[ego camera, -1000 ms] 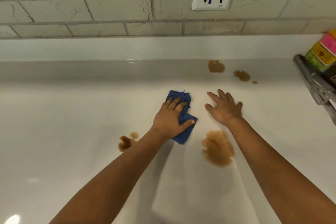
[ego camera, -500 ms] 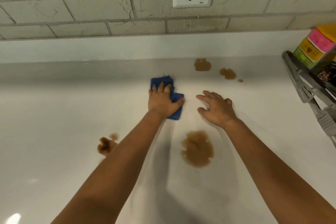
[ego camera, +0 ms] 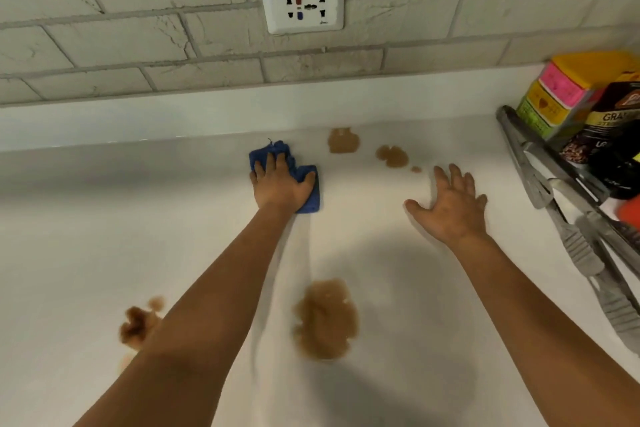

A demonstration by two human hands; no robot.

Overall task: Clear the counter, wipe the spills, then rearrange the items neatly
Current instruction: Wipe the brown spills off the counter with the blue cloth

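Note:
My left hand (ego camera: pixel 281 184) presses a folded blue cloth (ego camera: pixel 308 198) flat against the white counter (ego camera: pixel 104 236), close to the back ledge. My right hand (ego camera: pixel 450 206) rests open on the counter to the right, fingers spread, holding nothing. Brown spills mark the surface: a large one (ego camera: pixel 325 319) near the front between my forearms, a smaller one (ego camera: pixel 136 324) partly hidden by my left forearm, and two at the back, one (ego camera: pixel 343 140) just right of the cloth and another (ego camera: pixel 393 156) beyond it with a tiny drop (ego camera: pixel 416 169).
A metal rack (ego camera: pixel 554 191) stands at the right edge with a colourful stack of boxes (ego camera: pixel 568 90) and a dark packet (ego camera: pixel 613 135). A wall socket (ego camera: pixel 302 3) sits in the tiled backsplash above the cloth.
My left hand has slid the blue cloth away from me toward the back ledge. My right hand has shifted to the right and spread further from the left hand.

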